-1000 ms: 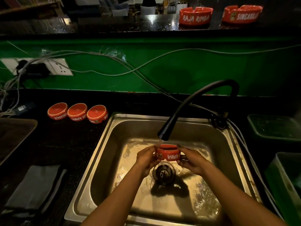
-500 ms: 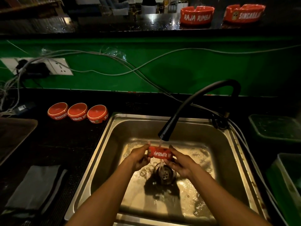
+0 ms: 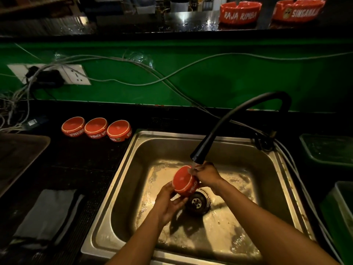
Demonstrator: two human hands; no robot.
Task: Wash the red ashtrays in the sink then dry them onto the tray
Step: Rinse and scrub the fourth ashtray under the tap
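While water runs from the black faucet (image 3: 236, 127), item list, all places rel. to the sink (image 3: 122, 188):

1. Red ashtray (image 3: 184, 180): inside sink, held above the drain (image 3: 197, 202), just under the spout. Tipped on edge, flat base facing up-left twd camera, lettered side wall down-right. Round, so no long axis; its flat faces run roughly between the two hands.
2. Left hand (image 3: 168, 202): below/near side of ashtray, palm up, fingers curled round lower rim, closed on it. Forearm enters from bottom centre.
3. Right hand (image 3: 207, 175): far/right side, at the spout, fingers clamped on upper rim. Wrist bent down; forearm enters from bottom right.
4. Three more ashtrays (image 3: 96, 128): on counter just left of sink's back corner, upside down, in a row.
5. Tray (image 3: 21, 150): further left, well apart.
6. Folded cloth (image 3: 47, 215): left of sink, near side.

Judgement: rinse in hand; left hand nearer cloth and tray, so the carry-out likely goes leftward.
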